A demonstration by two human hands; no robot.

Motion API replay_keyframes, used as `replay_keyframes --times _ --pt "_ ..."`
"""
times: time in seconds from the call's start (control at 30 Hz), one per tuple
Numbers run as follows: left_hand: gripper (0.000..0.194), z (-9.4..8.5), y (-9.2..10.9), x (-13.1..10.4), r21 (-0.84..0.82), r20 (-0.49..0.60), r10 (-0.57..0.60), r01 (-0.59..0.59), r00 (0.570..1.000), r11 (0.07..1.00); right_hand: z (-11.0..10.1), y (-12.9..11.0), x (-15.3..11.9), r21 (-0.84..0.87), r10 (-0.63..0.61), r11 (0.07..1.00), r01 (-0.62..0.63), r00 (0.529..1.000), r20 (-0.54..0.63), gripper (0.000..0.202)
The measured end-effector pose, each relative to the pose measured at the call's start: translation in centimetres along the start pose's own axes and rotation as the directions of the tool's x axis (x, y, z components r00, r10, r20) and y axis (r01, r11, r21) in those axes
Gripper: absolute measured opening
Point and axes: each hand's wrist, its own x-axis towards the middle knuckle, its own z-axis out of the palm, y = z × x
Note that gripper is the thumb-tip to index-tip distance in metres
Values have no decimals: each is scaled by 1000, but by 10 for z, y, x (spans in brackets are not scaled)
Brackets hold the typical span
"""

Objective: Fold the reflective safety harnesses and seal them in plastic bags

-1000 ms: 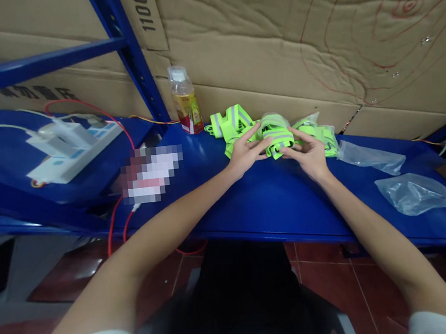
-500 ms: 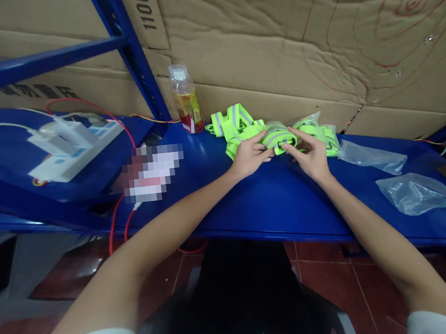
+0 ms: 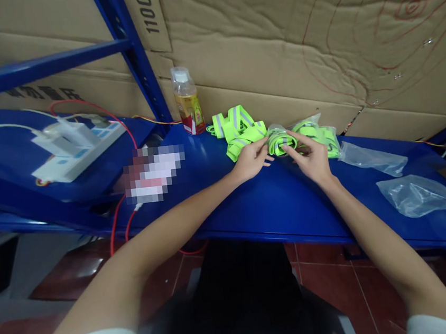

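Observation:
A rolled lime-green strap with a silver reflective stripe (image 3: 281,142) is between my hands, with clear plastic over its top. My right hand (image 3: 313,158) grips its right side, fingers behind and thumb at the front. At the roll's left edge, my left hand (image 3: 251,160) has its fingers apart and loosely bent; its fingertips come up to the roll, and any contact is hard to make out. Beyond my left hand lies a pile of loose green reflective straps (image 3: 238,128). Bagged green straps (image 3: 319,134) lie behind my right hand.
Flat plastic bags (image 3: 421,195) lie on the right of the blue shelf (image 3: 275,204). A drink bottle (image 3: 189,104) stands at the back by a blue upright. On the left are a power strip (image 3: 78,153), red cables and a blurred object (image 3: 154,174). Cardboard (image 3: 243,53) lines the back.
The roll has turned in my right hand and shows more of its coiled end. My left fingers have drawn slightly left and spread from it.

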Motion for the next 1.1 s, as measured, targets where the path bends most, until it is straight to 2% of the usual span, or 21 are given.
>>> replay_keyframes --times 0.13,0.3,0.37,0.43,0.57,0.67,0.77,0.87,0.97,1.03,1.1 --pt "51 1 2 -2 42 -94 26 -23 995 999 1 -7 -3 -14 -27 1000 27 999 34 59" --pt "30 -2 4 -3 98 -189 98 -80 977 992 0 -12 -3 -38 -24 999 26 998 53 73" --pt "22 -3 1 -1 133 -204 124 -98 971 986 1 -9 -2 -55 -2 998 5 999 42 76" --pt "19 -2 -2 1 171 -204 154 -120 967 978 2 -5 -1 -44 32 999 -31 999 38 71" --pt "24 0 -2 1 331 -183 262 -191 948 924 2 0 0 22 124 992 -125 992 37 64" --pt "34 -1 2 -3 463 -118 347 -257 930 848 2 0 1 57 182 981 -184 983 26 68" --pt "52 -4 7 -8 574 3 408 -336 913 747 3 -1 1 102 236 966 -238 971 24 76" --pt "64 -8 15 -14 740 187 421 -409 887 534 6 0 0 109 250 961 -252 968 34 79" --pt "60 -11 19 -17 854 304 387 -429 870 293 6 2 -1 106 251 962 -253 967 37 78" --pt "58 -12 19 -16 870 315 386 -427 867 247 6 0 0 128 262 956 -265 964 38 78" --pt "57 -12 18 -13 864 294 408 -422 865 273 4 -2 1 172 292 939 -299 954 62 81"
